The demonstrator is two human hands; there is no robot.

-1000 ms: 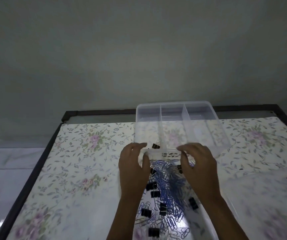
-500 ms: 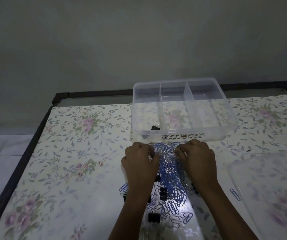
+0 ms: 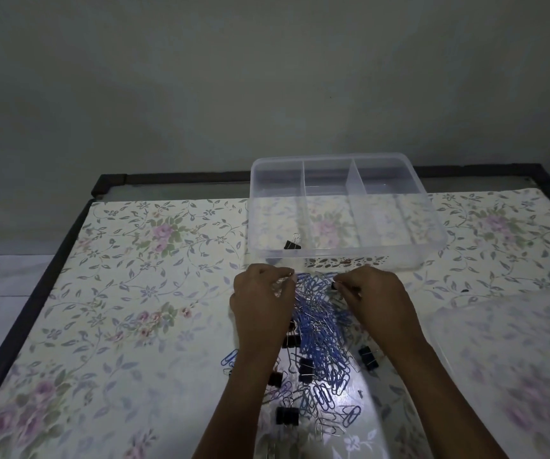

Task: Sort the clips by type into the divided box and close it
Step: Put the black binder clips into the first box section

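At desk [image 3: 134, 293] far edge, centre: box [image 3: 399, 256], long axis left-right, one binder clip [image 3: 292, 244] in left compartment. Clip pile [image 3: 320, 329] runs lengthwise from box toward near edge. Left hand [image 3: 260, 303] grip curled on pile's far end, hold unclear. Right hand [image 3: 376, 299] pinches a black clip [image 3: 334, 285].

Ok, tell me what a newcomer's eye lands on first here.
A heap of blue paper clips, black binder clips mixed in, lies mid-table with the left hand and right hand at its far end. Beyond stands the open clear divided box, one lone binder clip in its left compartment.
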